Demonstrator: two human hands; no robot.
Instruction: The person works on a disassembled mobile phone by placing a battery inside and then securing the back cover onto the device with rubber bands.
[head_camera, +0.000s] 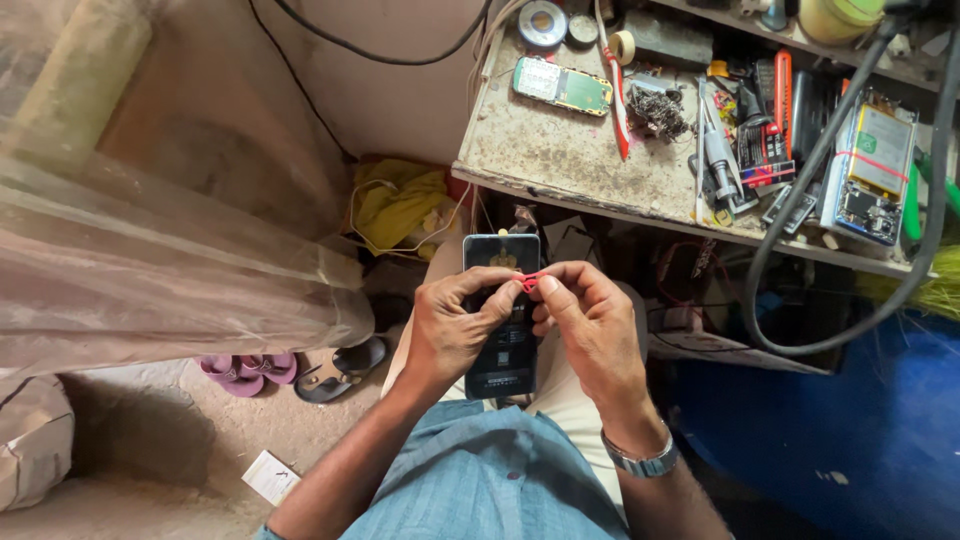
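I see both hands over my lap: the left hand (452, 328) grips a dark phone (502, 330), the right hand (590, 322) pinches a red band (529, 281) on it, below the counter (560, 150).

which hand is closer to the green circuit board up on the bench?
Left. The left hand sits almost straight below the green circuit board, gripping the dark phone. The right hand is about level with it, slightly further right. The margin is small.
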